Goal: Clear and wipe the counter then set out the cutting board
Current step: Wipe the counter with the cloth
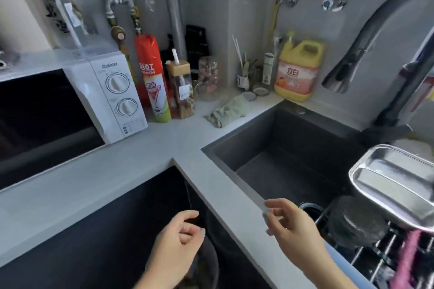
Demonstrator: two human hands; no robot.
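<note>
The grey L-shaped counter (150,147) runs from the left round to the dark sink (288,155). A crumpled pale green cloth (229,110) lies on the counter at the back, near the sink's far left corner. My left hand (178,239) hovers in front of the counter's inner corner, fingers loosely curled and holding nothing. My right hand (288,225) is over the counter's front strip beside the sink, fingers apart and empty. No cutting board is in sight.
A white microwave (112,96) stands at the left. Behind it against the wall are a red spray can (152,77), jars (180,89), a utensil cup (243,77) and a yellow detergent jug (298,70). A steel tray (394,183) rests on a dish rack (380,260) at the right, below the faucet (375,37).
</note>
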